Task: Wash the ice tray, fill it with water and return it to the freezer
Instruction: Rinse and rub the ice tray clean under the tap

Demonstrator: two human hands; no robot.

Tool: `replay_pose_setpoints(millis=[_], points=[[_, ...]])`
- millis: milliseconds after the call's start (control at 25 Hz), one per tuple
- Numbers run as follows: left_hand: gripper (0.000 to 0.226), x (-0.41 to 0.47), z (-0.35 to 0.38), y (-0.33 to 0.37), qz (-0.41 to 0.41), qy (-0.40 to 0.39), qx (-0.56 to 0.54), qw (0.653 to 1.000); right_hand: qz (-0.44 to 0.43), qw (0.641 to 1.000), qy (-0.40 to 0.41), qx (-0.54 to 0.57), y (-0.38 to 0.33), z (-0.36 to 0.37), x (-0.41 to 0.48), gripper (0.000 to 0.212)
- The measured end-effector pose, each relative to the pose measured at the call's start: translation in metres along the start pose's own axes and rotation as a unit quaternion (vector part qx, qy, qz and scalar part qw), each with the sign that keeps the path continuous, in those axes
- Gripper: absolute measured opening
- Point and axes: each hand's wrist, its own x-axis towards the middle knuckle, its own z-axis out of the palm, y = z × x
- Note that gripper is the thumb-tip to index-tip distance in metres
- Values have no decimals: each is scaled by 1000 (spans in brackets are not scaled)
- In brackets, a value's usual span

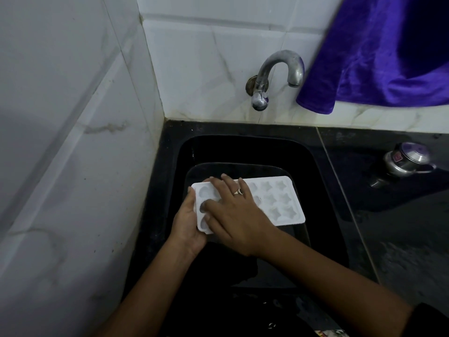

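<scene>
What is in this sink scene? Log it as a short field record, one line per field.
tray: white ice tray with star moulds, held over black sink
left hand: grips tray's left end
right hand: flat on tray top, ring on finger
tap: no water seen running
counter: metal lidded pot
wall: purple cloth hanging

White ice tray (274,203), plain, with star-shaped moulds at its three-o'clock end and rounder ones at nine. Black sink (315,181), glossy, set in a black speckled counter (388,239). White wall tiles (194,69) veined with faint grey-brown marbling, pale grout lines between. Dull silver tap (277,76) at twelve o'clock, tarnished grey along the spout. Deep violet-blue cloth (379,57) at one o'clock, velvety sheen, darker in the folds. Silver metal lid (408,159) at three o'clock, purple-tinted reflection, small red mark. Silver ring (239,192) with dark stone.
</scene>
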Motion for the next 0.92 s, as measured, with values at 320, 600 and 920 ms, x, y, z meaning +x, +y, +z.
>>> replay_pose_setpoints(millis=[320, 600, 920], points=[[60, -6, 5, -2, 7, 30, 33, 999, -12, 1000, 8, 2, -9, 5, -3, 40], [63, -4, 4, 0, 0, 21, 25, 999, -14, 1000, 4, -14, -7, 3, -3, 42], [63, -2, 1, -3, 8, 13, 17, 1000, -29, 999, 2, -26, -4, 1, -3, 40]])
